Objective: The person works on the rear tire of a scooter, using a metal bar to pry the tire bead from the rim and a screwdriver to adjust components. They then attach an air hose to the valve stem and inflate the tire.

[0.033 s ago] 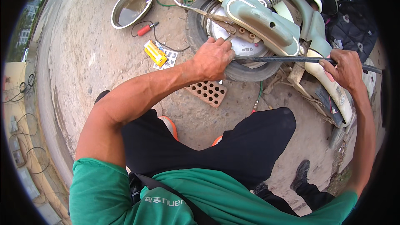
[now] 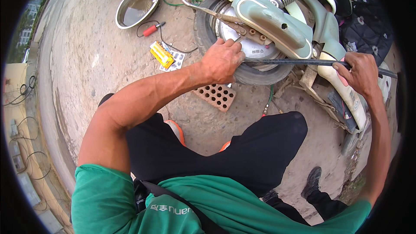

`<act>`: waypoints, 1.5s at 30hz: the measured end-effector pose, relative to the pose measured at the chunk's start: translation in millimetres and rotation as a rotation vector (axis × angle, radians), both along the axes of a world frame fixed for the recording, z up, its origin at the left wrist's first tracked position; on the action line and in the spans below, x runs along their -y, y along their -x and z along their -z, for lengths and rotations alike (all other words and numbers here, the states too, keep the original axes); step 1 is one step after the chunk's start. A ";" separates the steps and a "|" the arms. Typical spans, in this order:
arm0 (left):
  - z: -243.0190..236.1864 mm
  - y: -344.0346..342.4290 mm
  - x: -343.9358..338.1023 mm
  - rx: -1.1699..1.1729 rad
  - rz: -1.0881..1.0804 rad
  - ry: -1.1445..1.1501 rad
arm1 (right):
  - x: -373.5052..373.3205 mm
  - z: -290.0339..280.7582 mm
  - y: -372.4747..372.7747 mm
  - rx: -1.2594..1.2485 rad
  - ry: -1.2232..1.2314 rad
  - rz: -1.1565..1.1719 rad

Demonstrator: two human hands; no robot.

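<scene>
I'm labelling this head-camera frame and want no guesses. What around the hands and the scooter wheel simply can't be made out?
- Left hand fingertips, head view: curled against the black scooter tyre, so what they pinch is hidden.
- Long thin black bar: its right end runs into the dark picture rim.
- Right hand palm: turned away, so the grip is unseen.
- Small yellow packet on the ground: contents too small to tell.

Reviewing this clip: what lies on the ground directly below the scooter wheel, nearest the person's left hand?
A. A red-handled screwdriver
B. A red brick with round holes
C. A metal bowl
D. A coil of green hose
B. The perforated red brick lies on the dirt just under the tyre and below the left hand; the metal bowl and the red-handled tool lie farther off, toward the upper left.
</scene>
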State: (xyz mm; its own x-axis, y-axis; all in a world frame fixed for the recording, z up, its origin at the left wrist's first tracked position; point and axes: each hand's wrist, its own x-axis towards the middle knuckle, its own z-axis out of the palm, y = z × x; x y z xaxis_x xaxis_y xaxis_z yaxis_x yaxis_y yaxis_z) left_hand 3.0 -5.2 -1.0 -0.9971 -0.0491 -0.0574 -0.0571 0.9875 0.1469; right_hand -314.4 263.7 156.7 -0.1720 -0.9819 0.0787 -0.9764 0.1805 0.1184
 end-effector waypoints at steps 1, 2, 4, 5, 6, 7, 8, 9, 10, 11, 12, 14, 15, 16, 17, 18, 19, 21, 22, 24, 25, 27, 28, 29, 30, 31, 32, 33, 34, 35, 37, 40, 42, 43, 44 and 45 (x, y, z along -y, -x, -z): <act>0.3 -2.2 0.7 -0.010 0.000 0.004 | 4.1 -2.9 -5.4 -0.003 0.024 -0.003; 0.9 -0.8 0.3 -0.003 -0.002 -0.009 | 3.2 -2.9 1.2 -0.006 0.002 -0.031; 1.7 1.2 -0.5 0.012 -0.008 -0.035 | 0.5 -1.2 15.7 0.004 -0.034 -0.023; 1.0 3.0 0.2 0.014 0.002 -0.036 | 0.3 2.4 22.8 0.012 -0.048 -0.020; 0.3 5.5 0.7 0.016 0.013 -0.037 | -0.2 5.8 29.4 0.022 -0.040 -0.026; -0.5 7.6 1.5 0.019 0.025 -0.038 | -0.9 8.8 35.7 0.032 -0.032 -0.031; -0.4 6.6 2.0 0.021 0.027 -0.039 | -0.7 12.7 38.9 0.049 -0.027 -0.037; -0.6 5.6 3.0 0.022 0.030 -0.041 | 2.1 16.3 41.5 0.045 -0.047 -0.042; -0.2 4.3 3.5 0.024 0.034 -0.042 | 5.7 19.9 45.0 0.042 -0.067 -0.047; -0.8 4.1 5.0 0.030 0.033 -0.058 | 8.9 19.4 49.5 0.032 -0.086 -0.050; -1.4 2.8 6.0 0.036 0.032 -0.074 | 9.3 24.3 52.4 0.071 -0.087 -0.036; -1.9 2.3 6.1 0.031 0.038 -0.086 | 9.3 26.6 54.8 0.080 -0.079 -0.033; -2.2 2.1 5.9 0.020 0.045 -0.083 | 9.5 27.5 55.3 0.084 -0.073 -0.034; -2.4 2.3 6.3 0.009 0.052 -0.080 | 9.4 27.7 54.6 0.097 -0.077 -0.024; -0.1 2.1 6.8 -0.009 0.055 -0.079 | 9.8 28.3 54.3 0.092 -0.083 -0.021; 2.4 1.8 7.1 -0.026 0.058 -0.078 | 10.7 28.1 54.4 0.088 -0.089 -0.017; 4.9 1.9 7.0 -0.044 0.061 -0.078 | 11.1 27.2 54.0 0.083 -0.095 -0.014; 5.1 3.9 6.8 -0.037 0.066 -0.072 | 14.4 22.6 52.1 0.039 -0.109 -0.030; 5.2 5.1 6.5 -0.033 0.068 -0.069 | 16.4 19.7 50.3 0.017 -0.117 -0.038; 1.7 4.8 6.6 -0.020 0.057 -0.072 | 28.7 16.6 46.4 0.002 -0.125 -0.053; 0.0 4.5 7.0 -0.013 0.051 -0.074 | 32.0 17.3 46.2 -0.005 -0.129 -0.061; -0.5 4.3 8.2 -0.001 0.043 -0.071 | 28.6 20.6 44.5 -0.001 -0.118 -0.059; -0.6 4.0 8.5 0.005 0.037 -0.069 | 27.0 25.0 42.4 0.016 -0.088 -0.066; 0.2 5.6 8.4 -0.001 0.048 -0.067 | 23.8 29.0 40.7 0.031 -0.058 -0.067; 0.9 6.7 8.3 -0.006 0.059 -0.064 | 18.9 33.1 43.4 0.023 -0.054 -0.064; 1.6 7.7 8.4 -0.011 0.069 -0.061 | 17.7 33.4 43.8 0.025 -0.068 -0.040; 2.6 7.2 8.8 -0.018 0.075 -0.066 | 17.4 35.6 43.6 0.032 -0.083 -0.018; 3.4 6.8 9.3 -0.025 0.081 -0.070 | 17.0 37.8 43.3 0.039 -0.098 0.003; 4.1 6.4 9.9 -0.032 0.087 -0.074 | 15.2 40.2 43.9 0.040 -0.082 -0.006; 3.4 6.6 9.7 -0.035 0.089 -0.074 | 13.3 41.7 45.0 0.040 -0.065 -0.018; 1.6 7.8 8.3 -0.043 0.094 -0.076 | 12.6 41.3 43.5 0.034 -0.066 -0.021; 4.6 6.5 8.3 -0.025 0.060 -0.083 | 19.7 35.6 38.3 0.016 -0.112 -0.005; 2.5 5.8 9.5 -0.017 0.056 -0.107 | 20.1 31.8 38.5 -0.002 -0.137 0.003; 1.7 6.2 10.4 -0.013 0.054 -0.120 | 20.1 29.2 35.8 -0.016 -0.116 0.000; 3.0 6.0 11.7 -0.029 0.054 -0.132 | 22.6 27.3 31.6 -0.029 -0.094 -0.011; 5.3 5.6 13.0 -0.044 0.053 -0.144 | 26.8 25.6 28.3 -0.041 -0.072 -0.023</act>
